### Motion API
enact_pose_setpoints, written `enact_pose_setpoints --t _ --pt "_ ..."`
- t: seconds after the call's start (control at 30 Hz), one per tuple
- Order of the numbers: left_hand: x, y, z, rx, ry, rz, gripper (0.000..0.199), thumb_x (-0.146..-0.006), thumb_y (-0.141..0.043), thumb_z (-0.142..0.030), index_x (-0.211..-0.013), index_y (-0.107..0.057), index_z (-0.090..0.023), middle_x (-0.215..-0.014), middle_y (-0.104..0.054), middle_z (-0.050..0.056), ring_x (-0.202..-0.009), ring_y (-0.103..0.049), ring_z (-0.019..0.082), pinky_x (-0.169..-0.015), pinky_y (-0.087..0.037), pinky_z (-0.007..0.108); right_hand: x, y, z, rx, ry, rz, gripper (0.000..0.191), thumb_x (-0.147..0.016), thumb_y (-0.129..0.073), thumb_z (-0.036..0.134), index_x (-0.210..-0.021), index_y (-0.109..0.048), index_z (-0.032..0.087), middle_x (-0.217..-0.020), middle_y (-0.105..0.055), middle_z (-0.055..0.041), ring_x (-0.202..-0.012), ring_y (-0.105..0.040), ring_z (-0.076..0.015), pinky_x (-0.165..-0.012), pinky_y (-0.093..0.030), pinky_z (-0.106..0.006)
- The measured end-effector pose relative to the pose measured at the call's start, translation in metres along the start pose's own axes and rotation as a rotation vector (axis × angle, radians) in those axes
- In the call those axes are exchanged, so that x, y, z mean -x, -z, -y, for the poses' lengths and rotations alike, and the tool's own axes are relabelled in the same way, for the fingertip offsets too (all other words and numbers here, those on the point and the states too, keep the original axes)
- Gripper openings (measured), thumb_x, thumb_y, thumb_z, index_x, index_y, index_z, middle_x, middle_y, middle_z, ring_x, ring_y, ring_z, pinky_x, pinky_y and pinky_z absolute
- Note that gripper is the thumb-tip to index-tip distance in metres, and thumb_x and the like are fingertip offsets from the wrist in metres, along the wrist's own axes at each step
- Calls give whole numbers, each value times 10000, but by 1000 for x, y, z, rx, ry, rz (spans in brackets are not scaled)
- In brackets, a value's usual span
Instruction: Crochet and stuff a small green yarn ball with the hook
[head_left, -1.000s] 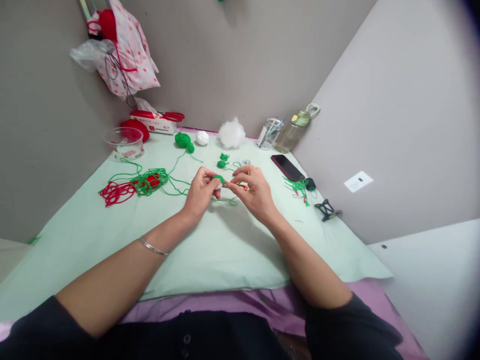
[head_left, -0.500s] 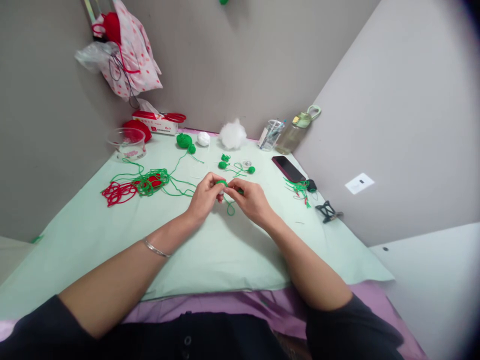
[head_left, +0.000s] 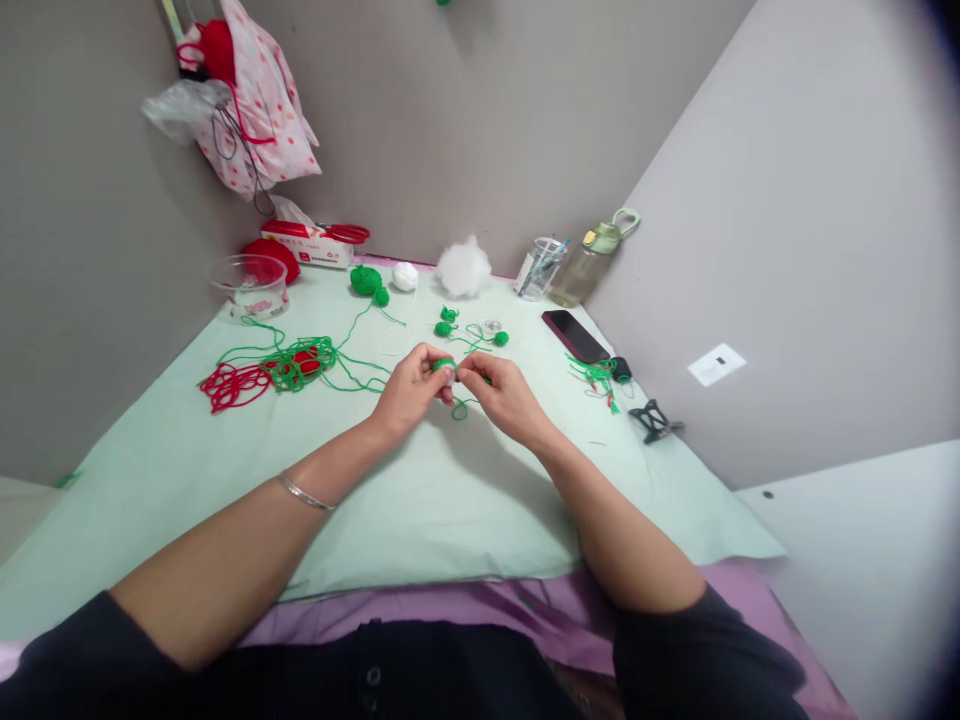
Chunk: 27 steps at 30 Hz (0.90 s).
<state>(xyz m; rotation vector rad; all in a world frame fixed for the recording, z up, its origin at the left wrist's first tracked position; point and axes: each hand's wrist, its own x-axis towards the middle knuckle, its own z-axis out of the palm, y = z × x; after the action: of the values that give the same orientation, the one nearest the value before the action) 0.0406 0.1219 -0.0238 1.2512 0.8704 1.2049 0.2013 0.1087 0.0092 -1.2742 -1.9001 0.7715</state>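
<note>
Drawn down towards the wearer since a second ago, the right hand (head_left: 499,395) has uncovered a small green ball (head_left: 501,339) at one o'clock from the grip. The left hand (head_left: 409,395) pinches a green-and-white piece (head_left: 445,366) between thumb and fingers; the right hand's fingertips are pressed together at its right edge, on something too small to tell.

Pale green cloth (head_left: 435,520) covers the worktop, with purple cloth (head_left: 420,604) showing along the near side. Around the grip lie tangled yarn (head_left: 300,362) at nine o'clock, a clear tub (head_left: 251,288) at ten, white fluff (head_left: 463,267) at twelve, and a phone (head_left: 575,336) between two and three. Grey walls (head_left: 450,140) close in the far side; a dotted cloth (head_left: 262,110) hangs at eleven, and a white plate (head_left: 717,365) sits on the wall at three.
</note>
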Motion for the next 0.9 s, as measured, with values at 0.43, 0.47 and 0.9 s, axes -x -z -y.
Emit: enact_pose_setpoints --t 0.43,0.47,0.9 --pt "-5 2 7 94 157 -22 95 -751 -632 -161 -835 -588 -166 -652 -675 -9 -534 -627 116 -589 -559 255 3 -18 -7 200 17 -39 132 -850 -554 251 -723 -535 218 -610 -573 46 -558 -441 -117 -614 -318 -254" --pt "-3 2 5 115 163 -10 100 -759 -628 -167 -851 -589 -166 -673 -681 -5 -562 -638 118 -618 -575 264 2 -18 -8 173 3 -42 145 -853 -559 270 -720 -535 218 -608 -571 46 -552 -440 -115 -603 -317 -252" --pt "-3 6 5 99 63 112 294 -816 -783 -324 -983 -615 -150 -759 -709 6 -724 -742 166 -783 -617 344 -6 0 -8 -194 -106 -43 252 -822 -615 415 -724 -584 185 -589 -485 50 -567 -375 -108 -562 -301 -260"
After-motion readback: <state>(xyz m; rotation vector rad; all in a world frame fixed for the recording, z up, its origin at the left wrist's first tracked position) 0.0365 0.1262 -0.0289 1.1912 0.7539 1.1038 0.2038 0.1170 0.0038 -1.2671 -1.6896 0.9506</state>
